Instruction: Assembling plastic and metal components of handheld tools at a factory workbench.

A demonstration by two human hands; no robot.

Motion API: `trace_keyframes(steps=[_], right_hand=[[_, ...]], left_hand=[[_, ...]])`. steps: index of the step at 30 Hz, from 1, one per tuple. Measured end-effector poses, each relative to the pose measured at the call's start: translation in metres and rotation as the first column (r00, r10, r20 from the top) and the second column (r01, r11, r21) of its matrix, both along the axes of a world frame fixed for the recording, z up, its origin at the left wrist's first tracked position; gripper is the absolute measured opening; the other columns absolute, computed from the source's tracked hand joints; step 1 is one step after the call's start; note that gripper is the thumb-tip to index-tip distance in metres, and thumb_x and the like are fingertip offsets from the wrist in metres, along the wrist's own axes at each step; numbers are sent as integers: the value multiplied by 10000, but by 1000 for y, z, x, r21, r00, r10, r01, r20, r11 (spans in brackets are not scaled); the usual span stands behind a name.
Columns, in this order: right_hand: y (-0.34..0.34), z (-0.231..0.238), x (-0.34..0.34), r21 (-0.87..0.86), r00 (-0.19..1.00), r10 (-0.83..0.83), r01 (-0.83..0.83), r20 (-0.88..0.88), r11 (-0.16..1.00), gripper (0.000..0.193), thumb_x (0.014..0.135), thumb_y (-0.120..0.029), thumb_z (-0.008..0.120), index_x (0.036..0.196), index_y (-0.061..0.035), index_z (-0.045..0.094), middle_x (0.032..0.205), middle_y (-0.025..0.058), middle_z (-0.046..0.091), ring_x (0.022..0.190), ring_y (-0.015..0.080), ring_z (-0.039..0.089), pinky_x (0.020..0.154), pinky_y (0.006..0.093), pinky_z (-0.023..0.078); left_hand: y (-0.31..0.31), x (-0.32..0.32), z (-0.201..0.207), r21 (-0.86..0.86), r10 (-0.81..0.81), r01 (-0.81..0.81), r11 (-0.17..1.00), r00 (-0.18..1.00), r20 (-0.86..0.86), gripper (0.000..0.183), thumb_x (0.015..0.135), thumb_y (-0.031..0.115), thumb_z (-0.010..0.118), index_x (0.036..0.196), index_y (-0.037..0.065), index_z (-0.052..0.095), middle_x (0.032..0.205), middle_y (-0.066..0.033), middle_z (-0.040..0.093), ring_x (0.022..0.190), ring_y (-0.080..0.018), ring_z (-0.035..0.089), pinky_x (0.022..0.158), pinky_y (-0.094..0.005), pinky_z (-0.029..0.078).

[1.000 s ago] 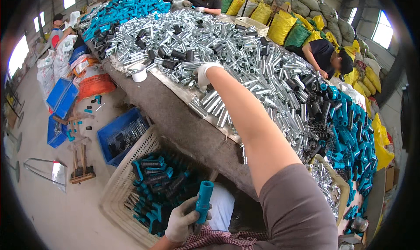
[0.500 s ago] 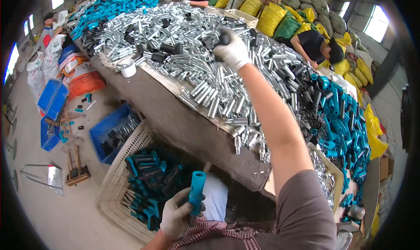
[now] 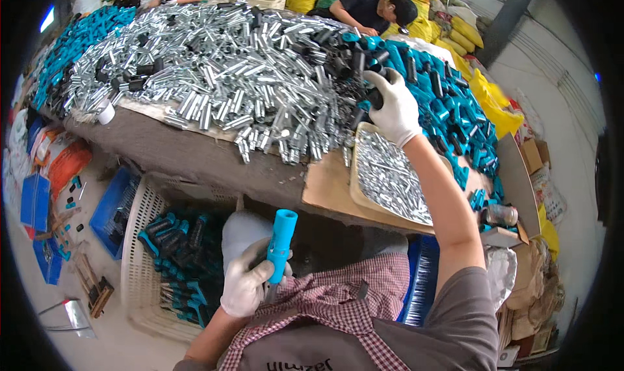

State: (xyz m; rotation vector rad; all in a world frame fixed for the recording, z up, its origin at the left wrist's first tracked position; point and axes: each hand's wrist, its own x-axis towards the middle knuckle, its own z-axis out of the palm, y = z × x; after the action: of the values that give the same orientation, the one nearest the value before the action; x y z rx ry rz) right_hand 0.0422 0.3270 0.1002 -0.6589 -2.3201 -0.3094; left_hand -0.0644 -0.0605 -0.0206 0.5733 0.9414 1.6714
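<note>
Across a long worktable [image 3: 195, 151], a heap of metal tubes [image 3: 208, 75] is spread towards 11 o'clock, with a pile of teal and black pieces [image 3: 445, 108] at 2 o'clock and a tray [image 3: 354, 176] of small metal parts at 3. The hands are held well apart. At 7 o'clock, a teal tube [image 3: 282, 238] is clasped near its lower end by the gloved left hand [image 3: 244, 285], its hollow end tipped upward. Between 1 and 2 o'clock, a black sleeve [image 3: 376, 99] is met by the curled right hand [image 3: 398, 114]; whether it is firmly gripped cannot be told. For a clean pick, the sleeve should probably be pinched mid-length and lifted clear of its neighbours, the teal tube being held steady.
</note>
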Motion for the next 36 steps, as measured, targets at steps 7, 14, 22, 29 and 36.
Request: trace_keyframes(steps=[7,14,22,29,36], right_hand=[[-22,-56,81,-219,998,-63,59,-9,974,610,737,-142,728,1323,-265,612,1399,306,493,1165,433,603,965,445,522],[-103,-61,146,-541,646,-126,-499,-753,677,548,876,-146,676,1391,-58,509,1161,153,615,1019,251,619,895,354,508],[-206,-108,197,-255,175,-646,-966,-743,31,757,996,-596,466,1529,-81,312,1139,112,568,949,234,598,868,413,509],[-212,-113,203,-86,97,-688,-995,-719,-50,743,971,-559,558,1509,-97,337,1299,129,545,1116,262,598,1009,474,493],[-212,-132,195,-278,249,-561,-960,-789,-35,804,843,-549,744,1403,-51,452,1180,105,552,1051,242,587,968,412,485]], left_hand=[[21,61,10,-67,-121,124,990,991,56,519,987,140,544,1409,-126,400,1166,-183,615,904,-206,646,769,-308,538],[49,91,15,-103,-263,256,961,963,-59,686,974,315,631,1438,-114,364,1174,-209,611,906,-220,665,737,-314,567],[65,123,29,-205,-438,401,893,878,-194,765,914,433,674,1367,-140,447,1065,-172,661,852,-179,657,724,-285,554],[69,128,22,-322,-596,511,797,750,-286,642,909,341,666,1316,-131,513,935,-95,655,804,-134,606,718,-256,499],[61,126,21,-331,-537,440,835,783,-313,605,917,330,667,1304,-116,533,913,-75,646,787,-114,584,714,-255,488]])
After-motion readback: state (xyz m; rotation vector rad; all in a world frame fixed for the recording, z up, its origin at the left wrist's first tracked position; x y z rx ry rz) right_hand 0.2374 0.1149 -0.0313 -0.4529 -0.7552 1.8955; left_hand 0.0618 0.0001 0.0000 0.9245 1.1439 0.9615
